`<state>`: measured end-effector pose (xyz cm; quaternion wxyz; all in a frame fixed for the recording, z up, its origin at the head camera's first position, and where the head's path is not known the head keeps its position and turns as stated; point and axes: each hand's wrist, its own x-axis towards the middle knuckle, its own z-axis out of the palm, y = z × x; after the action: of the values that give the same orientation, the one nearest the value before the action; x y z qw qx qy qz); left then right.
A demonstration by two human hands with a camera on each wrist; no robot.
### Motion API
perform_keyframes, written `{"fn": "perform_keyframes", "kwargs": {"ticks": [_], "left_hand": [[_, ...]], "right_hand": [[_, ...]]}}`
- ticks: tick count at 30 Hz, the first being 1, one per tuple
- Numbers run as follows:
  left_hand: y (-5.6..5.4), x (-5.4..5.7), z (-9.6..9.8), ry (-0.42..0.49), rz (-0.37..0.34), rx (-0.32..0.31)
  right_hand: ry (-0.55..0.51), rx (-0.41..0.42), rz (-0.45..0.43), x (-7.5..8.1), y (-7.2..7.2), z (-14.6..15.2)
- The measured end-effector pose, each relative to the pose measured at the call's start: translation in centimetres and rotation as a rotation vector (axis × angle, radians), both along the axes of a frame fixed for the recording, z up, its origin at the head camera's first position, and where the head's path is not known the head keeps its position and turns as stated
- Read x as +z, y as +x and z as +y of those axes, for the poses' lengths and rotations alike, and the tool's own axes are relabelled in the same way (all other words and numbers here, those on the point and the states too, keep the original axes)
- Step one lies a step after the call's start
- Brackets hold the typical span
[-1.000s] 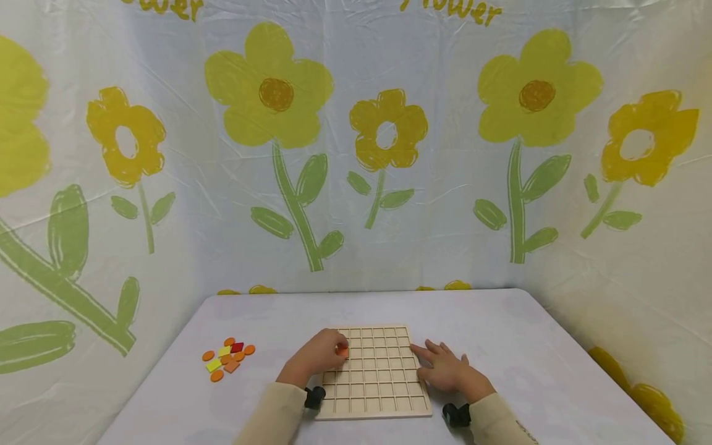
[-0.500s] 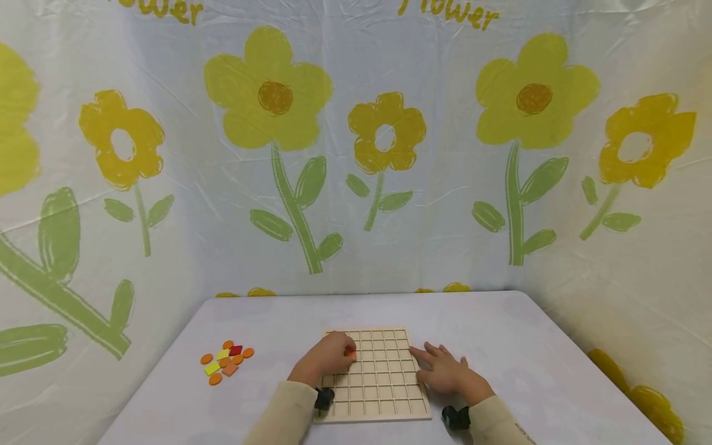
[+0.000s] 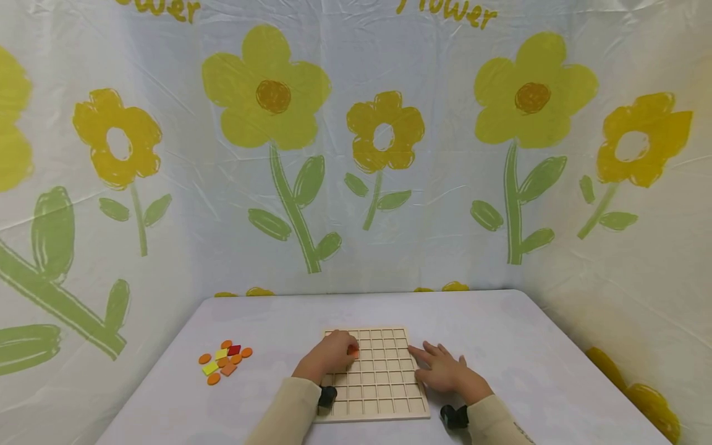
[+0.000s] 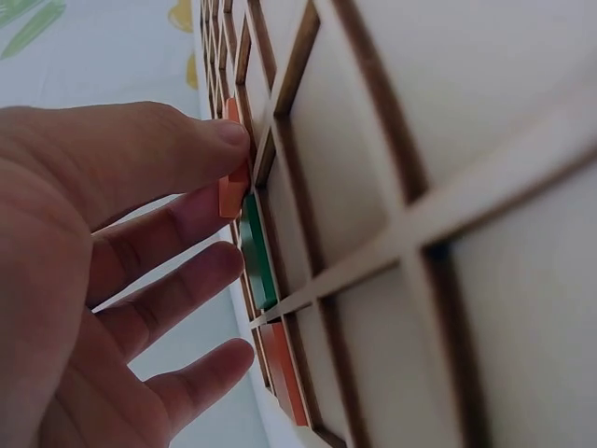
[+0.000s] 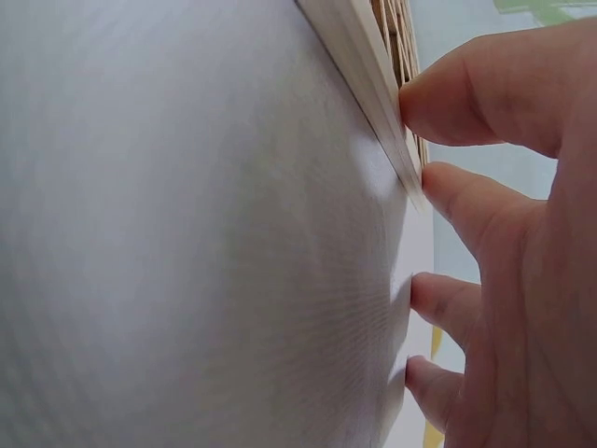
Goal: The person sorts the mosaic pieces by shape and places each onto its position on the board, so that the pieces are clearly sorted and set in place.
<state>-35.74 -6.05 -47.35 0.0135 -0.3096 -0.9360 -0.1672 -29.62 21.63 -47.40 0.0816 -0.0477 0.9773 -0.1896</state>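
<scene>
A pale wooden grid board (image 3: 384,392) lies flat on the table in the head view. My left hand (image 3: 328,356) is over the board's upper left part, pinching an orange tile (image 4: 229,196) between thumb and index finger. In the left wrist view that tile is tilted right at the grid ridges. Below it, a green tile (image 4: 256,257) and a red-orange tile (image 4: 284,373) sit in cells, near my other fingers. My right hand (image 3: 442,369) has its fingers spread. Its thumb and index fingertip touch the board's right edge, while the other fingertips rest on the table.
Left of the board on the white table (image 3: 473,315) lies a loose cluster of pieces: several orange discs (image 3: 214,379), yellow squares (image 3: 210,368), a red square (image 3: 234,350) and an orange square (image 3: 228,369). A flower-printed cloth (image 3: 445,247) rises behind the table.
My left hand has moved rightward across the board with the orange tile, by less in the last half second. The right hand stays at the board's edge.
</scene>
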Motion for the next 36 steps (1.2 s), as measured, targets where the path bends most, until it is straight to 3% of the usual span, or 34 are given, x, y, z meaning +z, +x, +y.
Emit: {"fn": "perform_keyframes", "kwargs": {"ticks": [10, 18, 24, 28, 36], "left_hand": [[-0.3, -0.2, 0.1, -0.014, 0.011, 0.004], [0.7, 0.4, -0.4, 0.0, -0.006, 0.02], [1.7, 0.5, -1.9, 0.052, -0.069, 0.038], [1.9, 0.4, -3.2, 0.046, -0.068, 0.058], [2.4, 0.6, -5.6, 0.062, -0.094, 0.115]], "right_hand": [[0.001, 0.005, -0.001, 0.2, 0.0, -0.2], [0.005, -0.007, -0.02, 0.2, -0.1, -0.3], [0.035, 0.01, -0.033, 0.5, -0.2, -0.1], [0.039, 0.045, -0.025, 0.7, -0.3, 0.1], [-0.047, 0.083, -0.007, 0.9, -0.7, 0.8]]}}
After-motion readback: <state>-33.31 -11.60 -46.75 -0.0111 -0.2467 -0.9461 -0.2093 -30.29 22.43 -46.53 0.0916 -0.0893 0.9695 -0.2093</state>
